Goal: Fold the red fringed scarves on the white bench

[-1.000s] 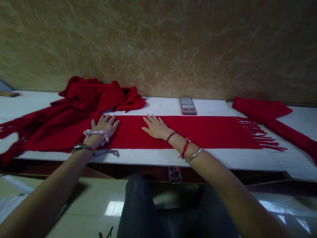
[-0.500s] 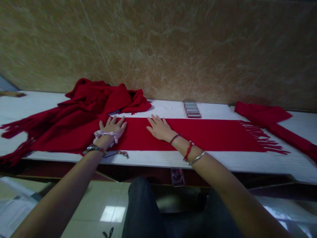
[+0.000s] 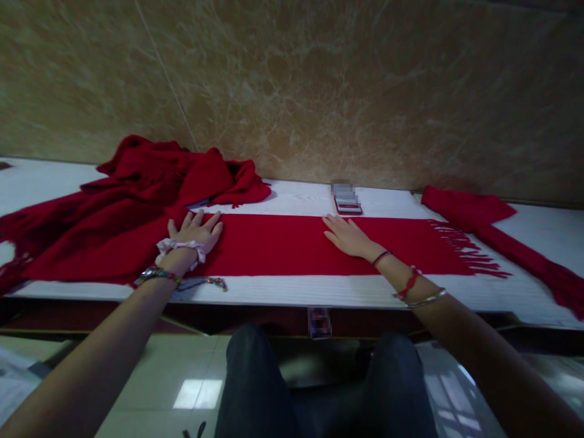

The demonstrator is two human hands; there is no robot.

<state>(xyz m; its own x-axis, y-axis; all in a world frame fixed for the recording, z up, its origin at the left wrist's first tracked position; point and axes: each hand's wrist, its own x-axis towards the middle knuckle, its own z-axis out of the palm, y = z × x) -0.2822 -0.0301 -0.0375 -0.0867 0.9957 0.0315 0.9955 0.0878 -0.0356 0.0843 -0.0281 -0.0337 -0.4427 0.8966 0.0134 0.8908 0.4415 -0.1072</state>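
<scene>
A long red scarf (image 3: 274, 243) lies flat along the white table, its fringed end to the right. My left hand (image 3: 195, 232) rests on its left part with fingers spread, beside a heap of red fringed cloth (image 3: 150, 182). Farther right, my right hand (image 3: 349, 236) lies flat on the scarf, fingers stretched out, its tips near the far edge. Neither hand grips anything. Where the scarf meets the heap on the left, I cannot tell one cloth from the other.
Another red scarf (image 3: 497, 225) lies folded at an angle on the right of the white table (image 3: 274, 292). Behind the flat scarf, near the marble-patterned wall (image 3: 292, 91), is a small blurred-out item (image 3: 349, 207). A blurred patch (image 3: 319, 322) shows at the table's front.
My right hand has slid to the right along the scarf, widening the gap between my hands. My left hand stays at the same place on the cloth. The view has shifted slightly.
</scene>
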